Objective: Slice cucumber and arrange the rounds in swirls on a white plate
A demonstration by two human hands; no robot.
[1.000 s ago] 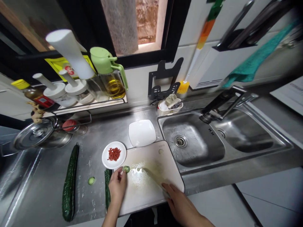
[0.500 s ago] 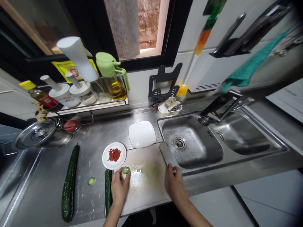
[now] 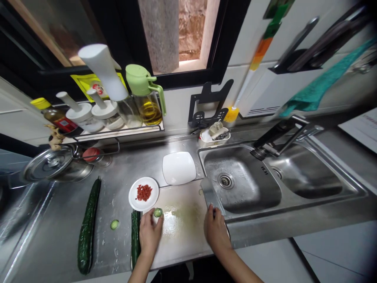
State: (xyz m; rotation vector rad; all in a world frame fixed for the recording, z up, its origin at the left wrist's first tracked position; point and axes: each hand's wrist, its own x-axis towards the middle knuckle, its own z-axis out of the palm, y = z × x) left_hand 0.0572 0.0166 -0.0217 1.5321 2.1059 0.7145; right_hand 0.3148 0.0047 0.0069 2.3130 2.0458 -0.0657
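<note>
My left hand (image 3: 149,232) is closed, pinching a short piece of cucumber (image 3: 158,212) between thumb and fingers over the left part of the white cutting board (image 3: 188,247). Along the board's left edge, partly behind that hand, lies a cut length of cucumber (image 3: 136,236). At the board's right edge, my right hand (image 3: 217,230) is wrapped round the handle of a kitchen knife (image 3: 208,192). Its broad blade points away from me beside the sink, and a thin green scrap lies by it. The board's middle is wet with a greenish stain.
A white plate of chopped red pieces (image 3: 153,202) and an empty white square plate (image 3: 179,168) stand behind the board. Left lie a whole cucumber (image 3: 88,230) and a cucumber end (image 3: 114,224). The double sink (image 3: 250,181) is right; a seasoning rack (image 3: 118,133) hangs behind.
My right hand has shifted its hold on the knife, now lying more over the handle. My left hand stays in place with the cucumber piece. The whole view has moved slightly.
</note>
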